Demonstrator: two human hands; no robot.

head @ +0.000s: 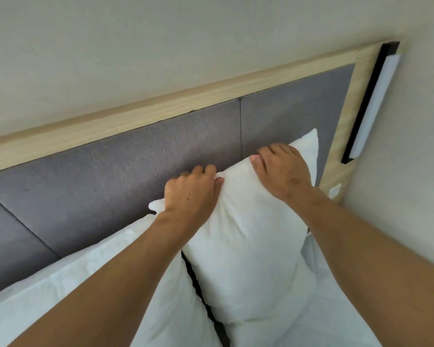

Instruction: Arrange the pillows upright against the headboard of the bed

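A white pillow (pixel 248 246) stands upright against the grey padded headboard (pixel 110 176), near its right end. My left hand (pixel 191 191) grips the pillow's top edge toward its left corner. My right hand (pixel 281 169) grips the same top edge further right, fingers curled over it. A second white pillow (pixel 80 284) leans against the headboard to the left, partly under my left forearm. A narrow dark gap separates the two pillows.
A pale wooden frame (pixel 186 103) borders the headboard along the top and right side. A dark slot with a white strip (pixel 371 103) sits at the right end, next to the wall (pixel 411 171). White bedding (pixel 336 309) lies at the lower right.
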